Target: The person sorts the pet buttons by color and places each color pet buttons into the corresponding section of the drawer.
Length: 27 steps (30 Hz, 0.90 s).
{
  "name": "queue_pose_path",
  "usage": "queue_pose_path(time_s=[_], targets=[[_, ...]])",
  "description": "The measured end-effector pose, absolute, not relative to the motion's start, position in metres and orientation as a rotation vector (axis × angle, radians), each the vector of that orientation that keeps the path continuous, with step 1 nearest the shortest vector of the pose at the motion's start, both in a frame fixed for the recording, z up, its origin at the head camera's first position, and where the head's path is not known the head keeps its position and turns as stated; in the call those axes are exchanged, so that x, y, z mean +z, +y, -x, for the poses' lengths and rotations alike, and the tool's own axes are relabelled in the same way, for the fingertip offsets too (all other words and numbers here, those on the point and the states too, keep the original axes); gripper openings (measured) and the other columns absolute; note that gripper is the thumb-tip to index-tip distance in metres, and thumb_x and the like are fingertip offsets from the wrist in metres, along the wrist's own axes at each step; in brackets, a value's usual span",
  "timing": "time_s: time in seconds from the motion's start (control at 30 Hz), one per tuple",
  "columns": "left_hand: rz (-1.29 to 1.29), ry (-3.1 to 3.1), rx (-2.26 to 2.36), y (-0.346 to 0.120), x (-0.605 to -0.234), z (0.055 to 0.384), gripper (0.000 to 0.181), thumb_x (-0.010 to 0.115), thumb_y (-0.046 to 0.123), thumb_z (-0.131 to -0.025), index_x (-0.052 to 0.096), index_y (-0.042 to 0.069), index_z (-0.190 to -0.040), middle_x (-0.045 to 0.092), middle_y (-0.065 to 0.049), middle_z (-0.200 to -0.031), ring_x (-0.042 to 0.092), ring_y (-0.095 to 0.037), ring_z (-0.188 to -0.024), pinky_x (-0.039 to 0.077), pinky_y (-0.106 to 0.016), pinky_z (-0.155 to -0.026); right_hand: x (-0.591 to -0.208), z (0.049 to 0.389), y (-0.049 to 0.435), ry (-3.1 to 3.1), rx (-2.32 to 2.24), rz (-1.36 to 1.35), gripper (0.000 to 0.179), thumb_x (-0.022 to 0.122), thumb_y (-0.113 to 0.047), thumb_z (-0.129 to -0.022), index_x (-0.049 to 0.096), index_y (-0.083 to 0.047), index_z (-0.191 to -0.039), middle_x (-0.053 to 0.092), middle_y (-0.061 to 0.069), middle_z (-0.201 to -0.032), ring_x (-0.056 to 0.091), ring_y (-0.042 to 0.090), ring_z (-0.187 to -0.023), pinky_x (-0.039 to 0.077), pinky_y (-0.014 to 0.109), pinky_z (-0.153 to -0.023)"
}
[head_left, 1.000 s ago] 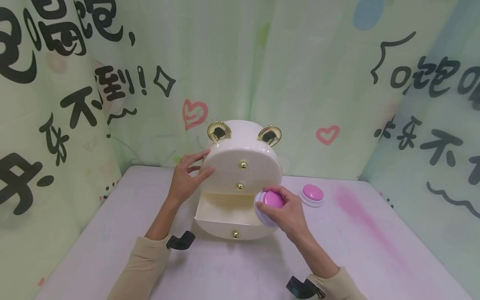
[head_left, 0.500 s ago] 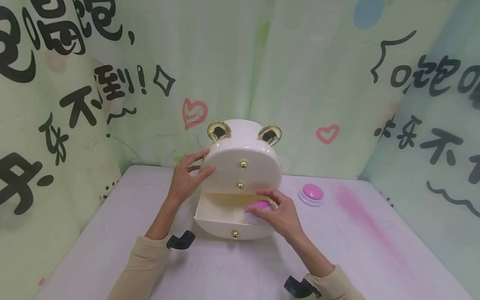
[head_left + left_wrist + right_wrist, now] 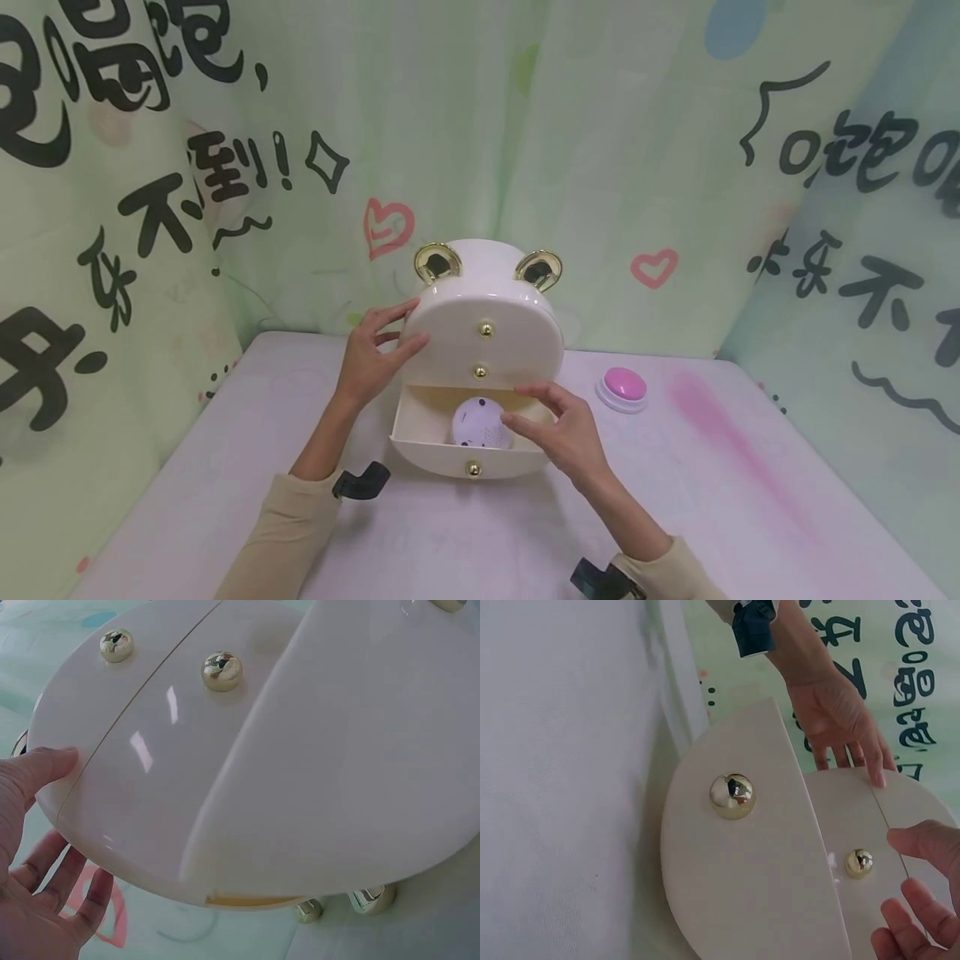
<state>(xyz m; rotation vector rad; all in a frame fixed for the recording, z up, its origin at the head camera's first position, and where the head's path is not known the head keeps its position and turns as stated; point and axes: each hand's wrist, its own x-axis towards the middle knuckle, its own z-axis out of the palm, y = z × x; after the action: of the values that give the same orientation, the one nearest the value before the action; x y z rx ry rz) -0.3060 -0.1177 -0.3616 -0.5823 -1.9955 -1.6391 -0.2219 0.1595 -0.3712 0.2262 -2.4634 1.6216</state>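
Note:
A white rounded drawer box (image 3: pixel 450 325) with gold knobs and two gold-rimmed, ear-like ornaments stands on the table, its bottom drawer (image 3: pixel 427 462) pulled out. My left hand (image 3: pixel 372 354) holds the box's left side, thumb on the front face and fingers around the edge; the left wrist view shows this thumb (image 3: pixel 49 766) close up. Inside the drawer lies a round push button (image 3: pixel 480 423), its white underside with small dark spots facing me. Over the drawer's right end is my right hand (image 3: pixel 570 429), thumb and fingers spread apart, thumb tip right at the button's edge.
A second push button (image 3: pixel 624 388), pink on a white base, sits on the table right of the box. The pale table (image 3: pixel 720 500) has a pink streak. A printed curtain (image 3: pixel 600 167) hangs behind and along both sides.
My right hand has moved the push button left and down into the drawer, and its fingers have let go. The button has turned from pink top to white underside. My left hand stays put.

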Motion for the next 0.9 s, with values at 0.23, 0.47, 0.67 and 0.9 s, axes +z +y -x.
queue_pose_path(time_s=[0.23,0.47,0.67,0.9], targets=[[0.575,-1.99,-1.663,-0.119,-0.364,0.307,0.052,0.083,0.008,-0.086,0.067,0.007,-0.136,0.061,-0.016,-0.125,0.057,-0.027,-0.125,0.054,-0.051,-0.098,-0.37,0.218,0.162,-2.471,1.622,-0.21,0.043,0.087,-0.017,-0.082,0.071,-0.007,-0.12,0.067,0.01,-0.133,0.051,0.03,-0.139,0.029,0.064,-0.118],[0.578,-1.998,-1.649,-0.119,-0.363,0.308,0.053,0.083,0.009,-0.086,0.067,0.008,-0.136,0.061,-0.015,-0.127,0.057,-0.027,-0.126,0.054,-0.05,-0.098,-0.371,0.215,0.171,-2.48,1.575,-0.188,0.043,0.087,-0.02,-0.083,0.071,-0.007,-0.121,0.068,0.01,-0.131,0.051,0.03,-0.139,0.031,0.06,-0.118],[0.581,-2.003,-1.642,-0.12,-0.363,0.308,0.053,0.082,0.009,-0.087,0.066,0.007,-0.137,0.061,-0.016,-0.128,0.057,-0.027,-0.126,0.054,-0.05,-0.098,-0.371,0.211,0.183,-2.462,1.575,-0.161,0.044,0.087,-0.021,-0.083,0.071,-0.005,-0.121,0.068,0.012,-0.128,0.051,0.032,-0.139,0.034,0.055,-0.118],[0.575,-2.005,-1.644,-0.119,-0.363,0.308,0.053,0.082,0.008,-0.086,0.066,0.007,-0.137,0.061,-0.015,-0.128,0.057,-0.026,-0.126,0.054,-0.049,-0.098,-0.369,0.211,0.202,-2.453,1.526,-0.059,0.044,0.084,-0.024,-0.087,0.069,-0.003,-0.122,0.068,0.017,-0.128,0.052,0.034,-0.137,0.036,0.055,-0.117]])
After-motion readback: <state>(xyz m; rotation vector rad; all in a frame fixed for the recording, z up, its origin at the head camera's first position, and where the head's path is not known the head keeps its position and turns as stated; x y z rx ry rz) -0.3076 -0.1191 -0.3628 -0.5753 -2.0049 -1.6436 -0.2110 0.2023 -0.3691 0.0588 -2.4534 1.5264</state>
